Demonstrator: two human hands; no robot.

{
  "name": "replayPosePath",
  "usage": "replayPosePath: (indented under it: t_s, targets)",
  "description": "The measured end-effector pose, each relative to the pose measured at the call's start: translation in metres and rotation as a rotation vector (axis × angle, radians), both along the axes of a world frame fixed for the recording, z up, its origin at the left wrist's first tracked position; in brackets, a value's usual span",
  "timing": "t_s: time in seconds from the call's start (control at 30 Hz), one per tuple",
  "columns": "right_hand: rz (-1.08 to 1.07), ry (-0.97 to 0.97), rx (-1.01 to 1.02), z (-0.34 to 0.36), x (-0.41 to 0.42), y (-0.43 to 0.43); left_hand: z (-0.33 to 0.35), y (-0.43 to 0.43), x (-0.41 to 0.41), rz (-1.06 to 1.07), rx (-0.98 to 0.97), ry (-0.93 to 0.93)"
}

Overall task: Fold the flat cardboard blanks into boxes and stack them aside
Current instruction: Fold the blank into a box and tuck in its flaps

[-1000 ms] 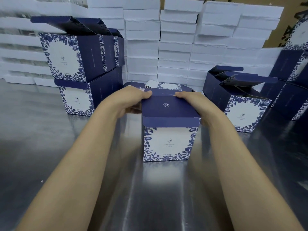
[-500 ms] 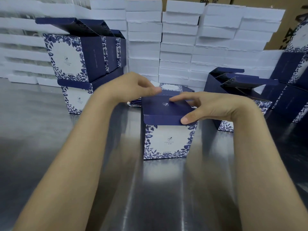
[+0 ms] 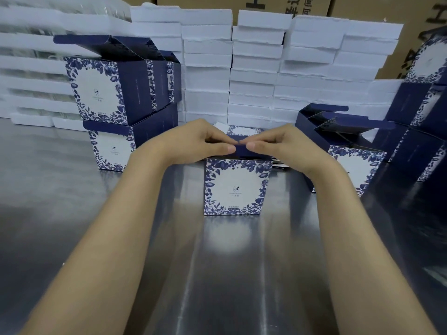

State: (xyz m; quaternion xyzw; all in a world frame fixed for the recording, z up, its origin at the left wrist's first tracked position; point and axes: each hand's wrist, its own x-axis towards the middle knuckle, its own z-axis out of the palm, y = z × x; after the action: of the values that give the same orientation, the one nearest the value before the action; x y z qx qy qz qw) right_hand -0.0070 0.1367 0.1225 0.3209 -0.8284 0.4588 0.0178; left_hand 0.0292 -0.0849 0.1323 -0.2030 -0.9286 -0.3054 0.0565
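A navy and white floral box [image 3: 235,187] stands upright on the steel table [image 3: 60,213] in front of me. My left hand [image 3: 200,141] and my right hand [image 3: 278,142] meet over its top, each pinching the front edge of the navy lid flap [image 3: 240,151] between thumb and curled fingers. Behind the box lie flat blanks [image 3: 244,130], mostly hidden by my hands. Folded boxes are stacked at the left [image 3: 116,102].
More folded boxes with raised lids stand at the right [image 3: 350,151] and far right [image 3: 423,131]. White foam trays [image 3: 254,68] are stacked in a wall along the back, with brown cartons [image 3: 290,6] behind them.
My hands came in from the box's sides to its top, closed the lid down and now pinch its front edge together at the middle.
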Motion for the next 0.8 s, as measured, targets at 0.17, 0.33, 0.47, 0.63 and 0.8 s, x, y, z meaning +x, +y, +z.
replayPosePath:
  t_s: [0.17, 0.33, 0.47, 0.63, 0.8]
  targets:
    - [-0.095, 0.227, -0.198, 0.001, 0.000, -0.016, 0.003, 0.004, -0.001, 0.119, 0.040, 0.257]
    - [-0.192, 0.404, -0.237, 0.002, 0.000, -0.026, 0.006, 0.007, -0.001, 0.180, 0.024, 0.354]
    - [-0.144, 0.212, -0.307, 0.006, -0.004, -0.016, 0.009, 0.001, 0.005, 0.129, 0.208, 0.180]
    - [-0.151, 0.130, -0.368, 0.005, -0.010, 0.003, 0.013, -0.006, 0.008, 0.123, 0.124, 0.027]
    - [-0.282, -0.167, -0.207, -0.001, -0.018, 0.011, 0.016, 0.004, 0.010, 0.334, -0.306, -0.192]
